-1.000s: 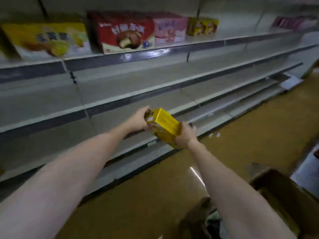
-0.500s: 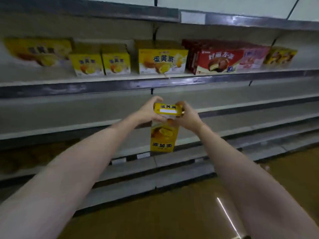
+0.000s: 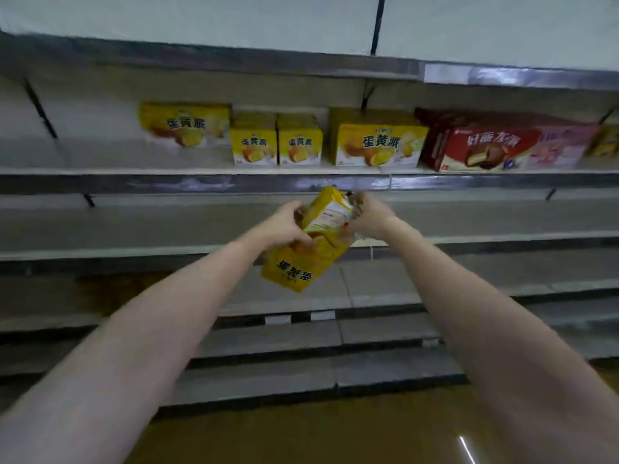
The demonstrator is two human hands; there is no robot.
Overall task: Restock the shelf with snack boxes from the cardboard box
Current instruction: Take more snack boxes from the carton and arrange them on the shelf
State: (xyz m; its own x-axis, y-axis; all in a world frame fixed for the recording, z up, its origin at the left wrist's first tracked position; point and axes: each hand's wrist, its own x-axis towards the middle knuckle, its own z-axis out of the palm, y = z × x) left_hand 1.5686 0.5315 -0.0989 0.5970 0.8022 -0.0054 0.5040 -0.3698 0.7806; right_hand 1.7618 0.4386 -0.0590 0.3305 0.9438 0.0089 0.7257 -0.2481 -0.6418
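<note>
Left hand [image 3: 284,226], right hand [image 3: 370,214] both gripped tilted yellow box [image 3: 301,262], print upside down, below stocked shelf [image 3: 201,184].

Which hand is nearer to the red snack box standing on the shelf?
Right. The right hand grips the yellow box below and left of the red snack box. The left hand holds the same box's other side, farther left.

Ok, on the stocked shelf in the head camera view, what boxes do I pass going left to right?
Large yellow box → two small yellow boxes → large yellow box → red box → pink box.
</note>
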